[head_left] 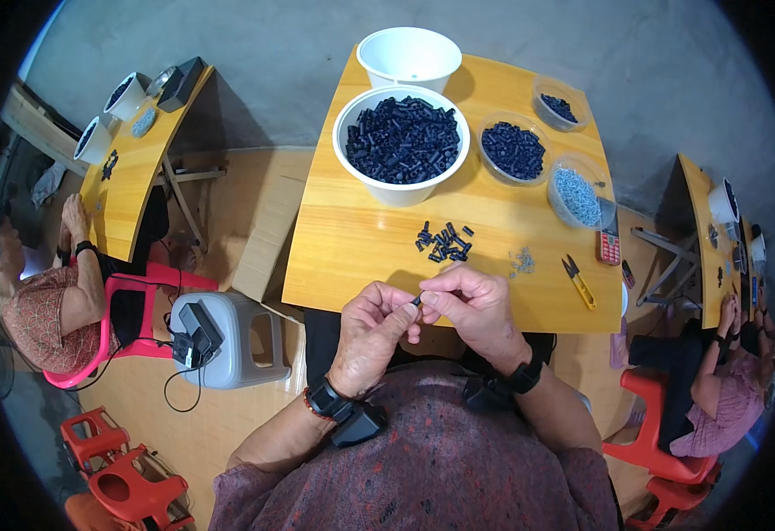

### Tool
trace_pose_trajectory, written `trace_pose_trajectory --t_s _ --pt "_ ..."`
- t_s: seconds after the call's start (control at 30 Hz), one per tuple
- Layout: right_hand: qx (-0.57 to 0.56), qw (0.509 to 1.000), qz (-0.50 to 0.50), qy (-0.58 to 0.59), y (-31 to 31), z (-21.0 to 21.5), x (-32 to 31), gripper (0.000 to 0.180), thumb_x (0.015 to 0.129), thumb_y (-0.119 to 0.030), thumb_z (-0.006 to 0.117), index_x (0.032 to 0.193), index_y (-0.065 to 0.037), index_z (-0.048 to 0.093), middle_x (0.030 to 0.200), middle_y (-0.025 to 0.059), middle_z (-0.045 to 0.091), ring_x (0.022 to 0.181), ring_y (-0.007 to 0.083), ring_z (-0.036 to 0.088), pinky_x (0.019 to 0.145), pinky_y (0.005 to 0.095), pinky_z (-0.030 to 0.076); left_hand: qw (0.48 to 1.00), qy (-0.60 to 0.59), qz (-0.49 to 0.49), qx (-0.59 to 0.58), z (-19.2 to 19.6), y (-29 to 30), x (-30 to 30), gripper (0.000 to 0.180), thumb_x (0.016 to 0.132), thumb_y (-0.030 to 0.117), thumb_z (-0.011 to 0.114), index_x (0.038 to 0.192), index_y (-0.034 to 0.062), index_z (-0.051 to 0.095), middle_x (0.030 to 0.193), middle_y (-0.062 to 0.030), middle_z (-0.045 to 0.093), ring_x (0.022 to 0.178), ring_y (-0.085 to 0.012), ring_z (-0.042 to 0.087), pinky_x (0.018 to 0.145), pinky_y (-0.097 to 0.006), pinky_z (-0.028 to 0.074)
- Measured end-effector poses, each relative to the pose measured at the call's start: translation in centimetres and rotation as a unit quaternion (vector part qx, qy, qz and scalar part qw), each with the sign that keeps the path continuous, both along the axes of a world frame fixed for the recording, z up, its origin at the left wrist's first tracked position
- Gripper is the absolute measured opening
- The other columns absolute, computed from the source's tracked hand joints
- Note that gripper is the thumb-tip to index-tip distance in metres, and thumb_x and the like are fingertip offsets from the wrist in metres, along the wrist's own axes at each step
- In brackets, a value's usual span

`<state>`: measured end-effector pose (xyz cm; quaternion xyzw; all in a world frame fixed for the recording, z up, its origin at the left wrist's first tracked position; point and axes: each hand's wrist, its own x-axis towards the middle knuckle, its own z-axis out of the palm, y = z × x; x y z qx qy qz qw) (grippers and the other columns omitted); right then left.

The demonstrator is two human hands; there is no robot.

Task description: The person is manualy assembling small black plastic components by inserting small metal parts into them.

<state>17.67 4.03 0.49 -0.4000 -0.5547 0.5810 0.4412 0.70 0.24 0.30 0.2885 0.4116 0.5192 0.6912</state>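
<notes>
Over the table's front edge, my left hand [372,329] and my right hand [472,308] meet with their fingertips pinched. Between them is a small black plastic part [417,301], mostly covered by the fingers; both hands are closed on it. Just beyond, a loose pile of black plastic parts [443,243] lies on the yellow wooden table [334,265]. Right of that pile is a scatter of small silvery pieces [522,260], too small to make out. Yellow-handled snips [579,283] lie farther right, their tips pointing away from me.
A white bucket [341,150] heaped with black parts stands behind the pile, another white bucket [379,66] behind it. Clear tubs [542,159] hold black parts and pale blue pieces [576,196]. A red phone [610,246] lies at the right edge. People sit at tables on both sides.
</notes>
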Motion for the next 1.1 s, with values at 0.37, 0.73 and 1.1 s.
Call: trace_pose_trajectory --t_s 0.37,0.73,1.1 --pt "-0.010 0.999 0.027 -0.013 -0.4 0.0 0.0 0.010 0.089 0.000 0.066 0.096 0.007 0.069 0.083 0.0058 0.065 0.071 0.0099 0.064 0.066 0.0228 0.052 0.998 0.032 0.043 0.023 -0.6 -0.9 1.2 0.004 0.095 0.000 0.058 0.095 -0.0011 0.054 0.087 -0.0143 0.067 0.072 -0.0156 0.063 0.066 -0.028 0.055" --pt "-0.040 0.997 0.052 0.036 -0.4 0.5 0.6 0.025 0.089 0.000 0.066 0.113 0.003 0.067 0.091 0.0049 0.068 0.081 0.0103 0.066 0.073 0.0237 0.055 0.995 -0.080 0.003 -0.057 0.1 -0.2 0.1 0.009 0.095 0.007 0.059 0.099 -0.0013 0.061 0.089 -0.0111 0.068 0.071 -0.0162 0.064 0.067 -0.030 0.056" --pt "0.216 0.950 0.045 -0.221 -0.4 1.9 0.0 0.027 0.076 -0.004 0.075 0.099 0.004 0.064 0.080 0.0178 0.062 0.070 0.0324 0.065 0.062 0.0378 0.052 0.987 -0.118 -0.019 -0.109 0.3 0.0 -0.1 0.011 0.094 0.005 0.057 0.097 -0.0024 0.065 0.094 -0.0116 0.069 0.082 -0.0174 0.066 0.073 -0.032 0.058"
